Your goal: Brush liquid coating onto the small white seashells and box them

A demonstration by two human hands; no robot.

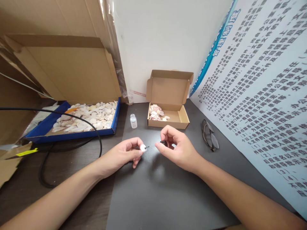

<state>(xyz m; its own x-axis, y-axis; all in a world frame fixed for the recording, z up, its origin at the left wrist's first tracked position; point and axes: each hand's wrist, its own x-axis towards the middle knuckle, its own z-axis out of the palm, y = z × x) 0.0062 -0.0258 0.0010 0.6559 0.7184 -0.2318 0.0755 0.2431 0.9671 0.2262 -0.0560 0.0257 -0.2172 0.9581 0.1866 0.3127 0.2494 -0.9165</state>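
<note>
The left hand [129, 152] pinches a small white shell [143, 148] between thumb and fingers, above the dark tabletop [146, 204]. Just beside it, the right hand [178, 146] is closed in a fingertip grip on a black cap [163, 143]; a thin dark tip [147, 147], probably its brush, shows at the shell's edge, though contact is unclear. Brushing this piece looks under way, not finished. Beyond, the glass bottle [133, 122] stands uncapped. The small cardboard box [168, 124] contains only a few scallop shells [155, 112] and paler pieces, while the blue-sided box [72, 136] holds many shells [96, 118].
</note>
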